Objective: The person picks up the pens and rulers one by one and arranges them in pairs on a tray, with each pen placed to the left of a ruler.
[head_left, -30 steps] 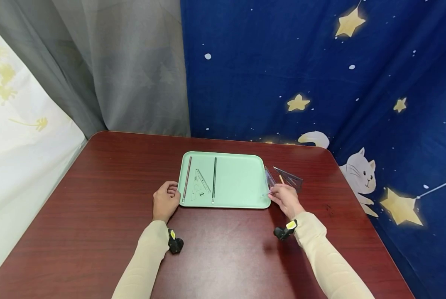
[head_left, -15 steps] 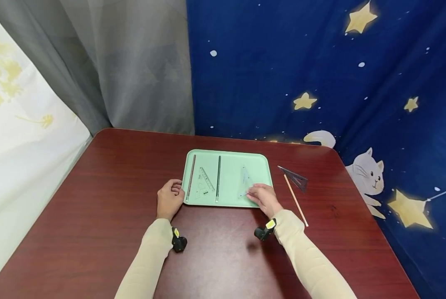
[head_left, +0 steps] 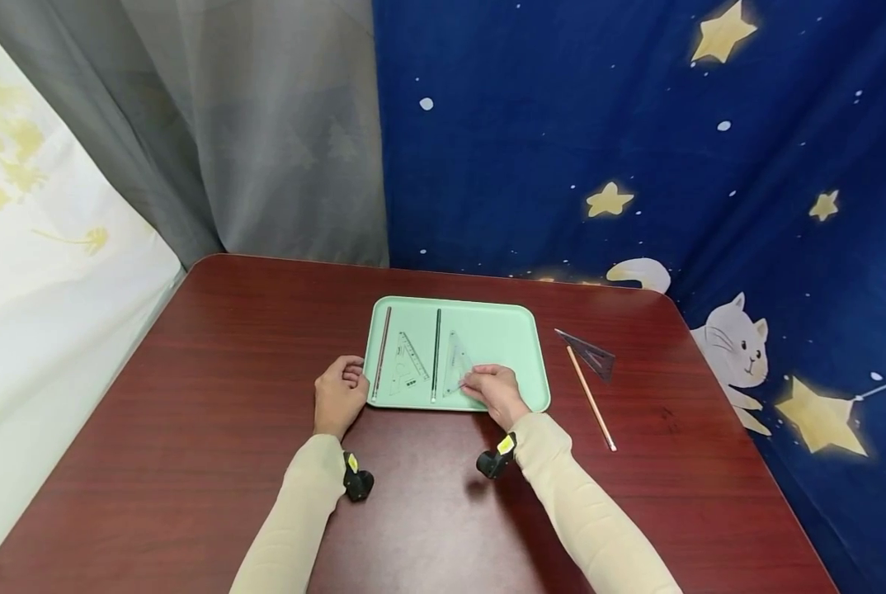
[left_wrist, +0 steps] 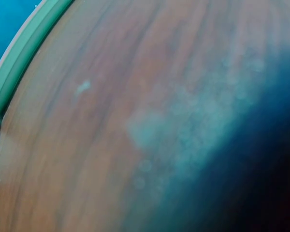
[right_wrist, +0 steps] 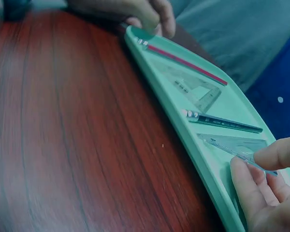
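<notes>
A light green tray [head_left: 513,346] lies on the table. My right hand [head_left: 497,391] pinches a clear triangle ruler [head_left: 454,363] between thumb and fingers, over the tray just right of a dark green pencil [head_left: 435,355]. In the right wrist view this triangle ruler [right_wrist: 237,150] is tilted, its edge caught by the fingertips. Further left in the tray are another clear triangle ruler [head_left: 411,363] and a red pencil [head_left: 381,355]. My left hand [head_left: 341,396] holds the tray's left rim near the front corner, fingers curled; the left wrist view shows only a bit of rim [left_wrist: 29,43].
Right of the tray, a dark translucent triangle ruler [head_left: 590,355] and a plain wooden pencil [head_left: 591,400] lie on the reddish-brown table [head_left: 428,511]. Grey and blue curtains [head_left: 487,165] hang behind the table's far edge.
My right hand has carried the clear triangle ruler leftward from the tray's right side to beside the dark green pencil. The wooden pencil is now uncovered. My left hand stays at the rim.
</notes>
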A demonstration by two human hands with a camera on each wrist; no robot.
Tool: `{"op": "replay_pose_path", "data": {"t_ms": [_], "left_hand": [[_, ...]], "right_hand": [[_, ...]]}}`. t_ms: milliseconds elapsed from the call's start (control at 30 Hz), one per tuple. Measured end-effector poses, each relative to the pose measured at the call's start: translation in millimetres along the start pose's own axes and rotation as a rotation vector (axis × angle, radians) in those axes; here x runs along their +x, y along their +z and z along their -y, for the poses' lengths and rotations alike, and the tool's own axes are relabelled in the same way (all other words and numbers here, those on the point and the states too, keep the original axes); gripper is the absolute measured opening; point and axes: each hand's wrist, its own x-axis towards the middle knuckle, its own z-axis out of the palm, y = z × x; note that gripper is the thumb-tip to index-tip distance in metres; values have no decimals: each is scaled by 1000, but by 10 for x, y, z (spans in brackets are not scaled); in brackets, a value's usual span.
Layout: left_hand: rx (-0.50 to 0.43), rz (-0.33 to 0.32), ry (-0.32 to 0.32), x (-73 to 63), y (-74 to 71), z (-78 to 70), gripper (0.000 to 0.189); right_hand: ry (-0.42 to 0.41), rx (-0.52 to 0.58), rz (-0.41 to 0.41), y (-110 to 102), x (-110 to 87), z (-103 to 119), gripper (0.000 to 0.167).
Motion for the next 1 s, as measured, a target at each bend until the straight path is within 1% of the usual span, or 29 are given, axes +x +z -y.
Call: {"op": "replay_pose_path", "data": {"t_ms": [133, 300, 600, 867, 1000], "left_hand": [[6, -7, 8, 7, 10, -12, 23], [14, -5, 0, 13, 9, -18, 23], [30, -1, -19, 3, 5, -23, 22], [32, -2, -22, 1, -1, -23, 22], [33, -6, -18, 2, 3, -28, 22]], "right_hand": [[-17, -89, -53, 16, -2, 20, 25], [-29, -172, -90, 17, -3, 41, 29], [-39, -353, -105, -43, -44, 64, 30], [-76, -458, -126, -114, -39, 57, 32], [-87, -475, -123, -149, -37, 54, 31]]}}
